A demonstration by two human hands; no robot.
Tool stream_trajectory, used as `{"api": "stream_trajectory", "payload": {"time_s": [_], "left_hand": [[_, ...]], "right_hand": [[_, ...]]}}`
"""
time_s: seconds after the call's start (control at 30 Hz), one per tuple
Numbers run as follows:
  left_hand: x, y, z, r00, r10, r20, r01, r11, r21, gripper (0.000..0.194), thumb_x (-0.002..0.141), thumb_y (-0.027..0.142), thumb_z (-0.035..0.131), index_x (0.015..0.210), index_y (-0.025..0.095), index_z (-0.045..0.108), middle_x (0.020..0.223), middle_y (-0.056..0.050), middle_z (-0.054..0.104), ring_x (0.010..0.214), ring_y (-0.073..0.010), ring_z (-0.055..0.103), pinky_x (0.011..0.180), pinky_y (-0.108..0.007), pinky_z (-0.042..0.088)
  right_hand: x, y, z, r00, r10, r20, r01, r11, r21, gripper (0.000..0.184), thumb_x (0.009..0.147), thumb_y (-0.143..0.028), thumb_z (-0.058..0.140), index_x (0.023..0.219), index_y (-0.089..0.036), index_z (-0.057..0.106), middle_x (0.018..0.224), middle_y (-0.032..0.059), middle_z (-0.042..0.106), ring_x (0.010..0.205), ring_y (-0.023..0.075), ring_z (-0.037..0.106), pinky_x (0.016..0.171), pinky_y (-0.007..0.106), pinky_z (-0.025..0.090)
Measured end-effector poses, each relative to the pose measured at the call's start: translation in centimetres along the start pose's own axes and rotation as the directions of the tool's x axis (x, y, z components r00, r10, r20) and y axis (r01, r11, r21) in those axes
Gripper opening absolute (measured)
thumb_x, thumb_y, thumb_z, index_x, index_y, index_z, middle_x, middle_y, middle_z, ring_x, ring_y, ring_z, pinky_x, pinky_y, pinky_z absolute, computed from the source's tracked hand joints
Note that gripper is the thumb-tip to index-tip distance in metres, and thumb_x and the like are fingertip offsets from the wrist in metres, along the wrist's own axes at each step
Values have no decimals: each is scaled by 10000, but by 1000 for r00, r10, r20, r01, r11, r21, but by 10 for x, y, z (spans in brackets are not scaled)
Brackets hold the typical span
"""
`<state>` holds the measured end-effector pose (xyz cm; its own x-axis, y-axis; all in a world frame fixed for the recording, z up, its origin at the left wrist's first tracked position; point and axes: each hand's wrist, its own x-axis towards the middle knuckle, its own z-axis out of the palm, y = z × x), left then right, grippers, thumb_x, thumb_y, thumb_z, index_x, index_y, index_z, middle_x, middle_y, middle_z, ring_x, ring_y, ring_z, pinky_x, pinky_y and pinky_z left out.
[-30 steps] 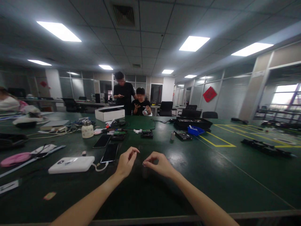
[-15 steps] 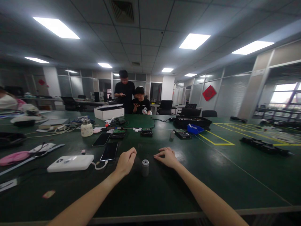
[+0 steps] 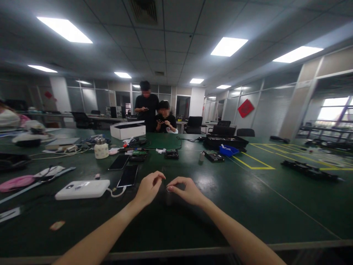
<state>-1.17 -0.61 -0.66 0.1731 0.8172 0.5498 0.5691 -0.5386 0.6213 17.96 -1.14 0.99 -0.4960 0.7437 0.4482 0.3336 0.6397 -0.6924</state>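
Note:
Both my forearms reach over the dark green table (image 3: 248,206). My right hand (image 3: 185,191) is closed, its fingertips pinched over the top of a small grey cylinder (image 3: 168,199) that stands on the table, mostly in the hand's shadow. My left hand (image 3: 149,188) hovers just left of it with fingers curled and thumb against forefinger. What that hand pinches, if anything, is too small to see. The two hands nearly touch above the cylinder.
A white power bank (image 3: 82,189) with a cable and two dark phones (image 3: 128,176) lie to the left. Farther back are a white jar (image 3: 101,149), circuit boards (image 3: 172,154), a white box (image 3: 127,130), a blue bin (image 3: 228,150) and a black tray (image 3: 224,141). Two people (image 3: 154,110) stand beyond the table.
Half a second ago my right hand lay flat on the table right of the exposed cylinder. It has moved back over the cylinder's top and pinched, and my left hand has closed in.

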Motion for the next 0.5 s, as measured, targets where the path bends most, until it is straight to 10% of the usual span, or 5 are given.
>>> {"api": "stream_trajectory", "payload": {"time_s": [0.5], "left_hand": [[-1,12,-5,981,193,-6,-193,979,-73,162,832,305,550,878,199,663,817,-31,632,842,-183,536,747,-290,411]], "right_hand": [[4,9,4,996,84,25,-86,993,82,285,780,-413,624,765,-132,671,751,39,674,729,166,612,706,288,477]]}}
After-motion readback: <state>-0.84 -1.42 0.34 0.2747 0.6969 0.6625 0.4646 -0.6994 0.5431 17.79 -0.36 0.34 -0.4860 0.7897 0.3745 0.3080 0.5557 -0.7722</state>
